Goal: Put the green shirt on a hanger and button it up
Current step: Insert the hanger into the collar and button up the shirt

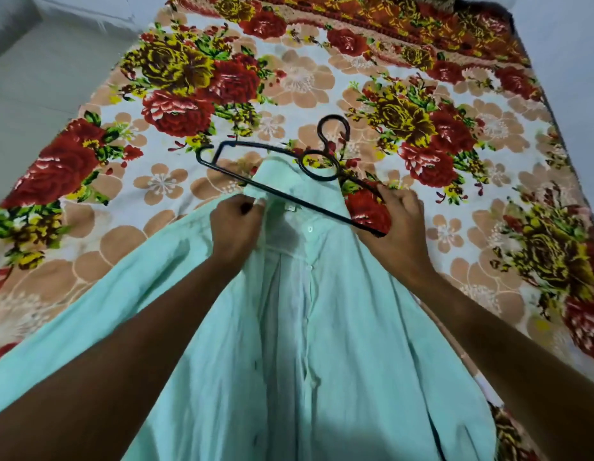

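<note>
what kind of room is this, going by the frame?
Probably a bedroom at home. The green shirt and black hanger lie on a bed spread with a floral bedsheet, and a plain wall runs along its left side. Nothing else of the room shows.

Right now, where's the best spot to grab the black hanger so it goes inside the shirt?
Probably its right end, from the right side, where the right hand already holds it. The hanger lies tilted across the green shirt collar, left end sticking out bare, so that grip could steer it. The left hand pinches the collar.
</note>
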Available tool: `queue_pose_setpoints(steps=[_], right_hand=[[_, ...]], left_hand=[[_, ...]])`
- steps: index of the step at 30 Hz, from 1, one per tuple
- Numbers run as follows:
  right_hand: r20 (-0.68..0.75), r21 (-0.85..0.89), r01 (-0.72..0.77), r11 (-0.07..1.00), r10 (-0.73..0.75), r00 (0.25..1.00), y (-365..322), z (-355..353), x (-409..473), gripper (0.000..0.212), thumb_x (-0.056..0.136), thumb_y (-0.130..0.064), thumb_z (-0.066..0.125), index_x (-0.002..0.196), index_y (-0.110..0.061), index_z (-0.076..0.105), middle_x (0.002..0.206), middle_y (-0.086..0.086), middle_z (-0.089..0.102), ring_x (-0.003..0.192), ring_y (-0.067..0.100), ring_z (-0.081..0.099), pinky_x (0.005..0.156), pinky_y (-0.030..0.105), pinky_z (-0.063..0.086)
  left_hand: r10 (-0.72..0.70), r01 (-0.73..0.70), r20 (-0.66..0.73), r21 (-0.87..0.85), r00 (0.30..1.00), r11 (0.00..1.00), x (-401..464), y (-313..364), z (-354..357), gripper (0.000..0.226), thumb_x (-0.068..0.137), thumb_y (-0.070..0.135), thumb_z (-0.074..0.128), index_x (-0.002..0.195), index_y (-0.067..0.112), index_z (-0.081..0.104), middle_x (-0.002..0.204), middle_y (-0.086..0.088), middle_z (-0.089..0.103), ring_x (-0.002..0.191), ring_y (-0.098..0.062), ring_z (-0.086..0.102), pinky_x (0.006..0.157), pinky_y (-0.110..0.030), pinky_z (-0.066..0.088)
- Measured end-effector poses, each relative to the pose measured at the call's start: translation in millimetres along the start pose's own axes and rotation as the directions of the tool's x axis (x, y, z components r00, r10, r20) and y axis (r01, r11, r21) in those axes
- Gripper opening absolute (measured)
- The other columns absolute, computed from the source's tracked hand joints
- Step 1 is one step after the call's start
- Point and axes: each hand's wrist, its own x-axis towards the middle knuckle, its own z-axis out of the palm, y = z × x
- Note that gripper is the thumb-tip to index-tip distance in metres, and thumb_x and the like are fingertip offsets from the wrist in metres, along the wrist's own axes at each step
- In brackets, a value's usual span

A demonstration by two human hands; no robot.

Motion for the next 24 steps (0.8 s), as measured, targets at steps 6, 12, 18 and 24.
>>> queue_pose_setpoints(steps=[6,12,18,24], right_hand=[[-0.019,-0.024,0.008,1.0,-0.009,1.0,20.0,-36.6,-32.7,0.078,0.079,-0.032,0.09,0.145,-0.008,0.056,0.123,0.012,0.052,0.117,0.028,0.049,0.097,0.029,0.043],[0.007,-0.002,0.003,1.0,-0.003,1.0,26.9,-57.9,-38.3,0.079,0.075,-0.047,0.073,0.145,-0.014,0.056,0.12,0.006,0.051,0.116,0.028,0.05,0.097,0.042,0.051],[-0.025,-0.067,-0.066,0.996,0.065,0.998,36.1,-63.4,-41.5,0.077,0.067,-0.033,0.075,0.139,-0.012,0.06,0.117,0.011,0.054,0.112,0.029,0.049,0.093,0.057,0.049],[0.065,-0.172,-0.079,0.982,0.091,0.994,33.8,-49.3,-33.9,0.079,0.062,-0.037,0.074,0.137,-0.015,0.061,0.12,0.008,0.054,0.116,0.034,0.051,0.094,0.045,0.036]], left_hand=[[-0.401,0.348,0.002,-0.503,0.916,0.791,11.5,5.4,-31.3,0.015,0.088,0.027,0.061,0.075,0.02,0.063,0.078,-0.006,0.056,0.079,-0.024,0.049,0.065,-0.035,0.037],[-0.411,0.333,-0.024,-0.543,0.911,0.771,12.9,18.3,-38.5,0.025,0.095,0.024,0.051,0.071,0.02,0.057,0.077,0.003,0.054,0.09,-0.021,0.049,0.078,-0.036,0.039],[-0.176,0.089,-0.162,-0.441,0.971,0.893,10.2,27.4,-39.0,0.022,0.101,0.026,0.052,0.083,0.016,0.058,0.082,0.005,0.055,0.083,-0.016,0.049,0.073,-0.032,0.04],[0.095,-0.128,-0.111,-0.348,0.989,0.929,7.9,33.6,-30.2,0.028,0.103,0.024,0.051,0.081,0.007,0.053,0.073,0.003,0.046,0.072,-0.012,0.041,0.064,-0.03,0.034]])
